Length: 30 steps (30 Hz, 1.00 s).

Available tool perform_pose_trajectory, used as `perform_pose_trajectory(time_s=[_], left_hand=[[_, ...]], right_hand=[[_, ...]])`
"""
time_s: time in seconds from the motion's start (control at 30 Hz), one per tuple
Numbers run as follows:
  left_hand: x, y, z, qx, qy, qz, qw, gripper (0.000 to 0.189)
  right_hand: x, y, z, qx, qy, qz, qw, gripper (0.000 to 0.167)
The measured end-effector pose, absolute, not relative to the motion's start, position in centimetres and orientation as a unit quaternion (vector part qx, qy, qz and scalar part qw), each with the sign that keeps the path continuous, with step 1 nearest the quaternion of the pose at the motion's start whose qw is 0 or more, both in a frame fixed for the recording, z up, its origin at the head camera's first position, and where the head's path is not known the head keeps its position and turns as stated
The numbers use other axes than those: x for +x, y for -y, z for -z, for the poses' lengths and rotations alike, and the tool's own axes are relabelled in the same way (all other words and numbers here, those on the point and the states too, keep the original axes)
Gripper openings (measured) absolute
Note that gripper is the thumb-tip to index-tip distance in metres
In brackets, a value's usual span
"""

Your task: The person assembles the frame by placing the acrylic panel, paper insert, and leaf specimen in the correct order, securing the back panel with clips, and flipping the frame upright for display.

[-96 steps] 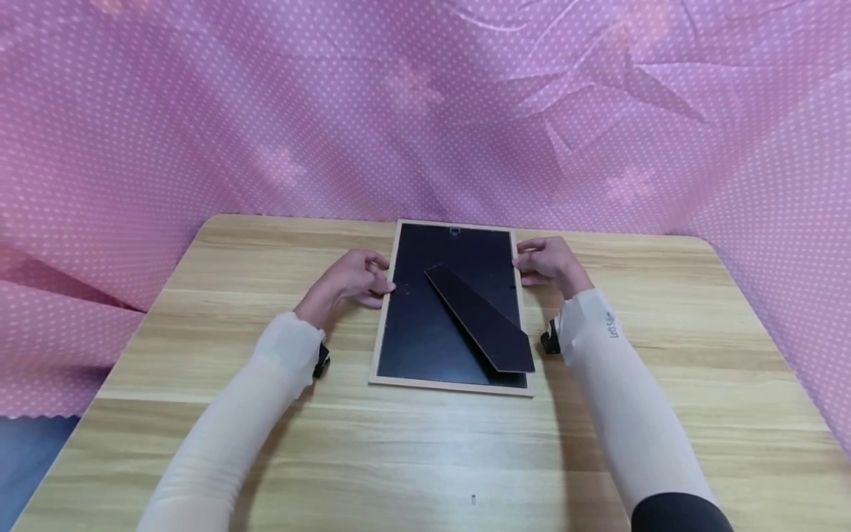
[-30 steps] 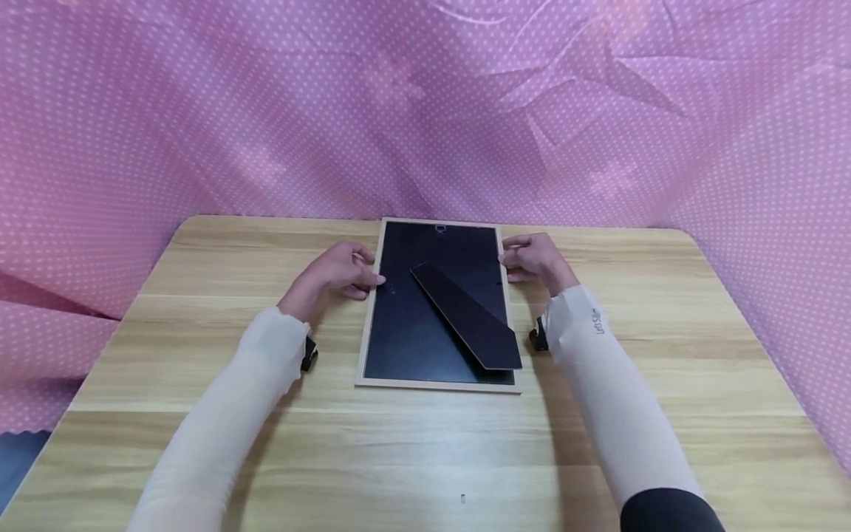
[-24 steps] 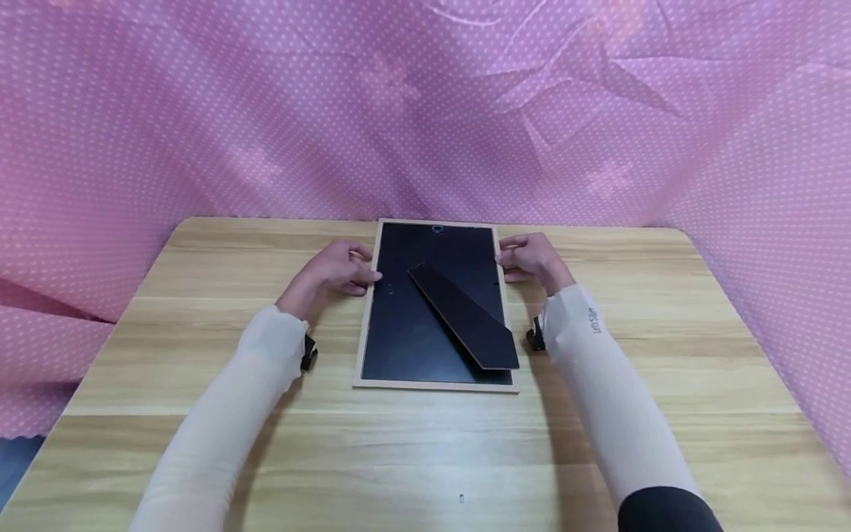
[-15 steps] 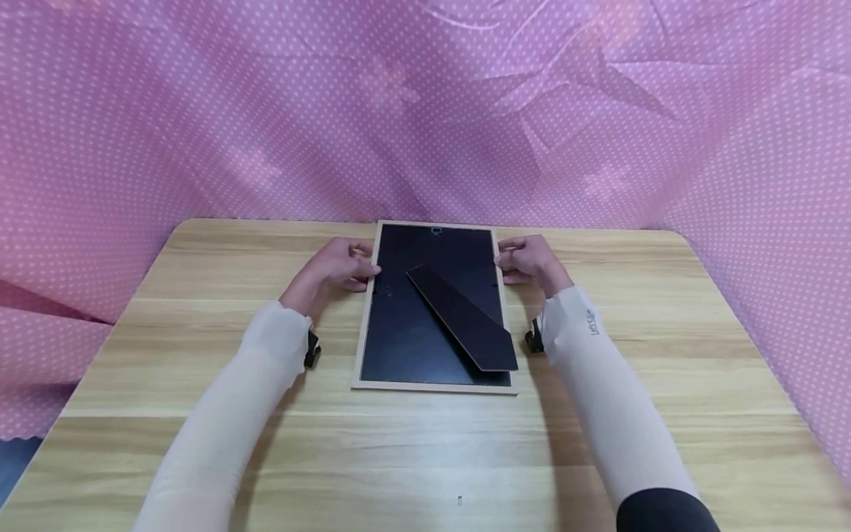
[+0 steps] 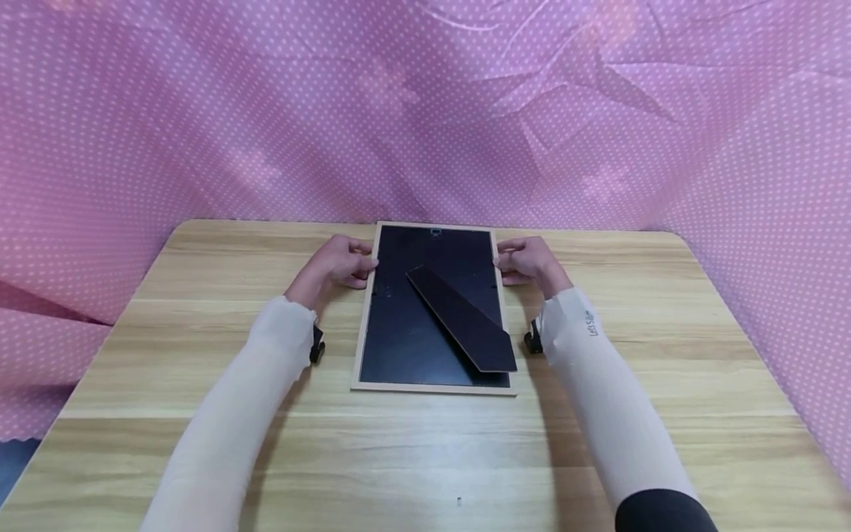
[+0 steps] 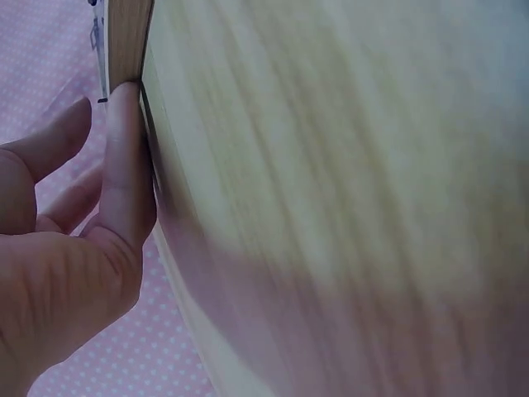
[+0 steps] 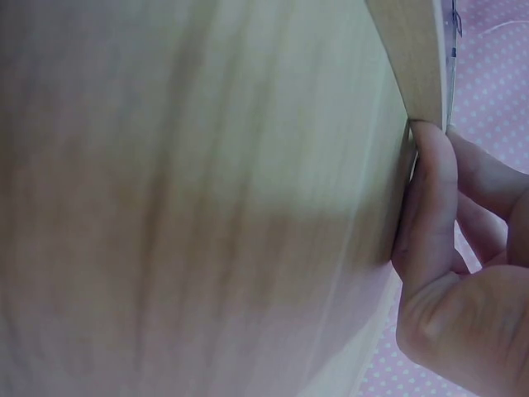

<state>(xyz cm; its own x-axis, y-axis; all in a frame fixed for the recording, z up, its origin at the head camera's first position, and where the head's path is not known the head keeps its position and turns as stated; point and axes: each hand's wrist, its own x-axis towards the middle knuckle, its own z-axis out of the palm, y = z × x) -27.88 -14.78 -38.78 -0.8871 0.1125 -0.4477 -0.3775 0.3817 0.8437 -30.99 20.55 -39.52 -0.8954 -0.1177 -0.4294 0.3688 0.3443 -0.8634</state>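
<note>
A picture frame [image 5: 405,332] lies face down on the table, black backing up, with a pale wood rim. Its black easel leg [image 5: 465,325] sticks out at a slant toward the lower right. My left hand [image 5: 339,260] is at the upper left edge; in the left wrist view one finger [image 6: 126,165] touches the rim's side while the thumb [image 6: 70,136] stands apart from it. At the upper right edge, my right hand [image 5: 528,260] pinches the rim, one finger [image 7: 434,178] against its side and another digit at its top edge.
The wood-grain table [image 5: 213,369] extends on all sides of the frame. A pink dotted cloth [image 5: 425,111] hangs behind the far edge. A tiny dark mark [image 5: 459,502] shows near the front.
My left hand has slid up along the frame's left edge. The right hand stays at its edge. The whole scene has shifted left in the head view since the earliest frame.
</note>
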Motion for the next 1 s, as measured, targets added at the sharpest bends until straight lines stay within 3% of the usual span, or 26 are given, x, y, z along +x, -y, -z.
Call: perform_pose_trajectory(time_s=[1.0], left_hand=[[-28.15, 14.95, 39.2, -0.088, -0.79, -0.567, 0.213, 0.053]], right_hand=[[-31.08, -20.7, 39.28, 0.077, -0.796, 0.558, 0.223, 0.053]])
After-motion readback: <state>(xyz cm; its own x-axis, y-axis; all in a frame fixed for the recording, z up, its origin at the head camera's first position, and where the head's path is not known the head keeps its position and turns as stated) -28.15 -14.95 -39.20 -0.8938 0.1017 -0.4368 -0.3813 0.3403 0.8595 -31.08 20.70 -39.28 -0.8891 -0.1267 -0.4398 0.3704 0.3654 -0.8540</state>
